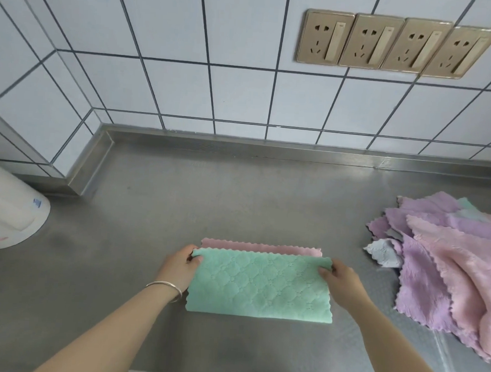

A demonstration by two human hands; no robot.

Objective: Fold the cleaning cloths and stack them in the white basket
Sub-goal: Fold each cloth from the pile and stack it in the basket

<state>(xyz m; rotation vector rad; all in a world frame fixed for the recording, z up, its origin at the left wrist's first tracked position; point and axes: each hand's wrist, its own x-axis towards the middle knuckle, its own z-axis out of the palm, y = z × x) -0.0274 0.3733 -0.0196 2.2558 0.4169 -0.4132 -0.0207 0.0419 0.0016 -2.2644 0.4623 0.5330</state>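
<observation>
The left hand [179, 263] and right hand [338, 279] are pinching the far corners of the green cloth [258, 285], laying it doubled on the counter [151, 208], pink underside showing. The unfolded pile [447, 250] is waiting at right; no basket is showing, so most work seems left.

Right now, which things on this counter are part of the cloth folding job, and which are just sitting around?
Part of the job:
- green cloth, folded over, pink side showing at its far edge, pinched at its far corners by the left hand and right hand
- pile of unfolded cloths

Just lying about:
- white cylindrical container
- wall sockets

The white basket is out of view.
</observation>
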